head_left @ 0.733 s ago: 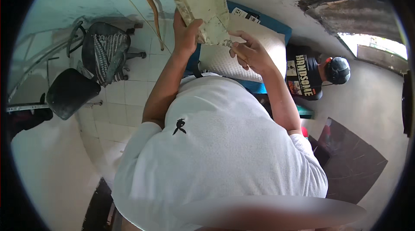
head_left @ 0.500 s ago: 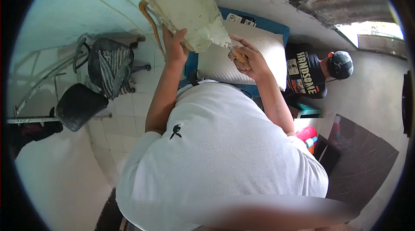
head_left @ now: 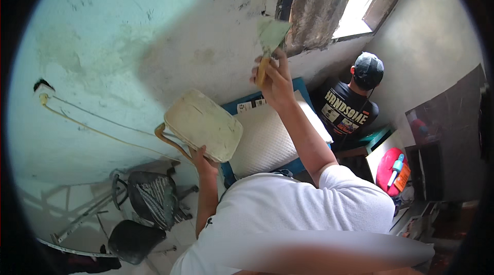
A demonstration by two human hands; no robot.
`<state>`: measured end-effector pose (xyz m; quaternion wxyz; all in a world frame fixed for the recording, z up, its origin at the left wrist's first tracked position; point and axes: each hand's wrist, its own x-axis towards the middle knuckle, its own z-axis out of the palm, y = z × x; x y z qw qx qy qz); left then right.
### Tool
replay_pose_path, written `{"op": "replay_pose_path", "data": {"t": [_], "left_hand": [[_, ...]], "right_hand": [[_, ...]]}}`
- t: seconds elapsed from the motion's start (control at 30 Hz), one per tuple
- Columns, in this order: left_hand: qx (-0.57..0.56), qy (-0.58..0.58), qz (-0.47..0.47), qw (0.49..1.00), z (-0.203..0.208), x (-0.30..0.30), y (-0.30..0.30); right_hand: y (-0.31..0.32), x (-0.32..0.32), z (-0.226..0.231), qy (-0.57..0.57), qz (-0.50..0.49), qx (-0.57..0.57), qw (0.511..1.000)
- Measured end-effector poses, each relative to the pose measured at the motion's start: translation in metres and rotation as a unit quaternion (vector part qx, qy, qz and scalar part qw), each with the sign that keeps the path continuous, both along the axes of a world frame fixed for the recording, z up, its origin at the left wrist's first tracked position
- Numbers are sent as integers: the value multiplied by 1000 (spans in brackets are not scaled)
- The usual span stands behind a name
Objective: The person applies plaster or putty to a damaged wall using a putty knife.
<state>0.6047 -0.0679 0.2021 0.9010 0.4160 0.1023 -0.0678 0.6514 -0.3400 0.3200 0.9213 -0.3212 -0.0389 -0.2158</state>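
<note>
My left hand (head_left: 206, 163) grips the lower edge of a pale, plaster-smeared rectangular board (head_left: 206, 123) with rounded corners, held tilted before the wall. Its thumb lies on the board's face; the other fingers are mostly hidden beneath. Along the board's left side runs a curved brown wooden piece (head_left: 165, 135); whether it is joined to the board I cannot tell. My right hand (head_left: 278, 83) is raised, closed around the wooden handle of a putty knife (head_left: 272, 34). The wide blade points up at the wall beside the window frame; whether it touches I cannot tell.
A white quilted cushion (head_left: 260, 143) on a blue base lies below my hands. Someone in a black shirt and cap (head_left: 350, 102) is at the right, under the window (head_left: 360, 2). Black chairs (head_left: 136, 241) stand lower left. A cord (head_left: 103, 133) hangs along the wall (head_left: 103, 58).
My right hand has moved up from the board's edge to the wall, carrying the putty knife. The board is lower and farther left in view. The whole view has turned toward the wall and window.
</note>
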Motion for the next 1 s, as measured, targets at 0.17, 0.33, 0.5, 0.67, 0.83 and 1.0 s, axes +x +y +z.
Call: {"op": "replay_pose_path", "data": {"t": [0.17,0.33,0.5,0.67,0.83,1.0], "left_hand": [[-3,22,-33,999,-25,1,17],[-2,-12,-36,999,-14,-9,17],[-30,11,-30,999,-19,-10,26],[-17,-29,-24,999,-30,0,28],[-3,31,-22,999,-20,3,20],[-8,18,-22,1000,-27,7,23]], "right_hand": [[-19,89,28,-63,-189,-99,975],[-24,150,52,-36,-447,-316,836],[-24,172,74,6,-537,-373,756],[-27,191,73,40,-541,-383,748],[-24,185,81,57,-484,-382,785],[4,179,91,56,-447,-333,829]]}}
